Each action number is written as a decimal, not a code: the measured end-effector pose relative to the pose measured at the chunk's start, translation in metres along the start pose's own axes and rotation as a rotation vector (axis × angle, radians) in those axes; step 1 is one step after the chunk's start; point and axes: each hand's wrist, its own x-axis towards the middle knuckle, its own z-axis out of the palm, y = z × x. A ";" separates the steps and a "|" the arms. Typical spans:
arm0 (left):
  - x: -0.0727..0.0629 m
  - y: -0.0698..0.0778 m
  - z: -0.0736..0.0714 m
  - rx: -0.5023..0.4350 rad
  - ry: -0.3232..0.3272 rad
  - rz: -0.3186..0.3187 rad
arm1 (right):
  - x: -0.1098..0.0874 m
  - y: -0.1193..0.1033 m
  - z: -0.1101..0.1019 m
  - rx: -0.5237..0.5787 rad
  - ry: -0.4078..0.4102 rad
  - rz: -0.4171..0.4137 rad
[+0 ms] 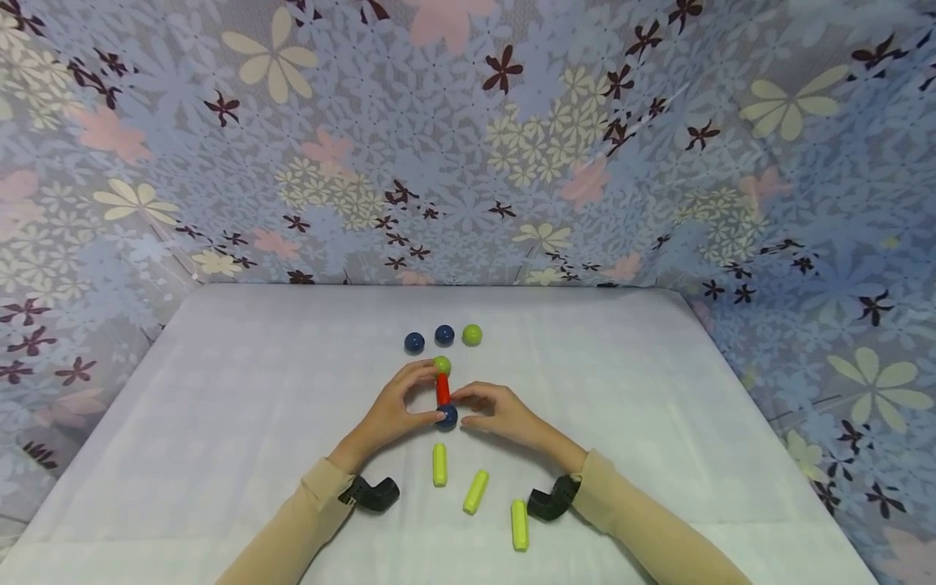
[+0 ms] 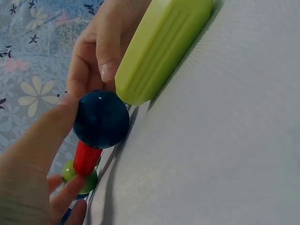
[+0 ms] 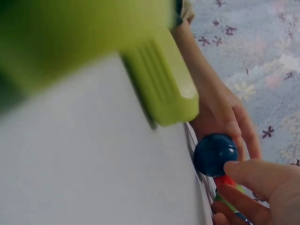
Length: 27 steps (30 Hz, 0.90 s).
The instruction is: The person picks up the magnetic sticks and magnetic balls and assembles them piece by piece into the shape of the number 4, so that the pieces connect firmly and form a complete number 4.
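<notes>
A red toy rod (image 1: 443, 390) lies on the table with a green ball (image 1: 442, 365) at its far end and a dark blue ball (image 1: 447, 417) at its near end. My left hand (image 1: 387, 418) spans this row from the left, thumb against the blue ball and fingertips at the green one. From the right, my right hand (image 1: 508, 414) comes close with bent, spread fingers; its index fingertip is right at the rod and its thumb beside the blue ball (image 3: 215, 154). In the left wrist view the blue ball (image 2: 101, 119) hides part of the rod (image 2: 86, 158).
Behind the hands sit two blue balls (image 1: 444, 335) and another green ball (image 1: 472, 335). Nearer me, between the forearms, lie three yellow-green rods (image 1: 476, 491). The white-covered table (image 1: 292, 349) ends at a flowered cloth (image 1: 439, 162).
</notes>
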 end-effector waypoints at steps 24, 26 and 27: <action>-0.004 0.003 0.001 0.026 -0.058 0.145 | 0.038 0.020 -0.025 -0.008 0.273 -0.005; -0.003 0.003 0.001 0.024 -0.057 0.138 | 0.041 0.020 -0.026 0.001 0.274 -0.006; -0.003 0.003 0.000 0.026 -0.056 0.134 | 0.042 0.020 -0.026 0.004 0.271 -0.005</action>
